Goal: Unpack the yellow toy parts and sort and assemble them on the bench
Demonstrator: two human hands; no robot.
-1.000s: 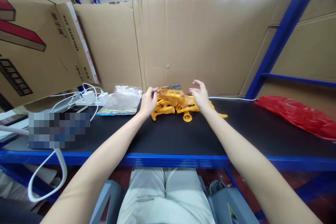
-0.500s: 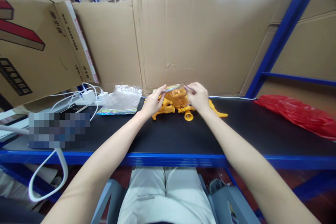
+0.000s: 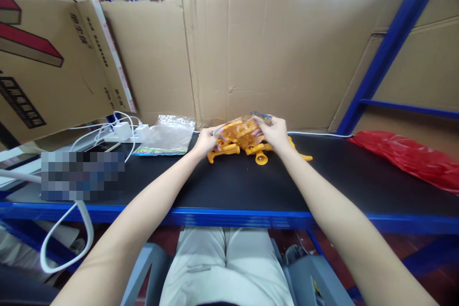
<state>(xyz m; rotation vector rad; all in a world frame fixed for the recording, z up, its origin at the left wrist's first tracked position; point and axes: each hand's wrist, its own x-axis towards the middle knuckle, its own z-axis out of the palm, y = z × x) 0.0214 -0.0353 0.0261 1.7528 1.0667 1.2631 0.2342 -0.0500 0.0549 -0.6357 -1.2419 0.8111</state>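
A clear plastic bag point(image 3: 239, 124) with a colourful printed edge is stretched between my two hands, over the middle of the black table. Yellow-orange plastic parts show through it; whether they are inside or behind the film I cannot tell. My left hand point(image 3: 207, 142) is closed on the bag's left side. At its upper right, my right hand point(image 3: 273, 131) pinches the printed edge. Below the bag lie more parts of that colour, among them a ribbed piece point(image 3: 225, 151) near my left hand and a small cup-shaped piece point(image 3: 261, 158) near my right wrist.
Another clear bag point(image 3: 167, 136) lies flat to the left. Beyond it are white chargers point(image 3: 122, 130) with cables and a blurred-out patch. A red plastic bag point(image 3: 405, 155) lies at the right. Cardboard point(image 3: 287, 57) walls the back, and blue shelf posts point(image 3: 387, 52) stand at the sides.
The bag has been spread wider and its printed edge now sits higher at the right. My left hand has moved slightly left and down along it; the view has shifted a little.
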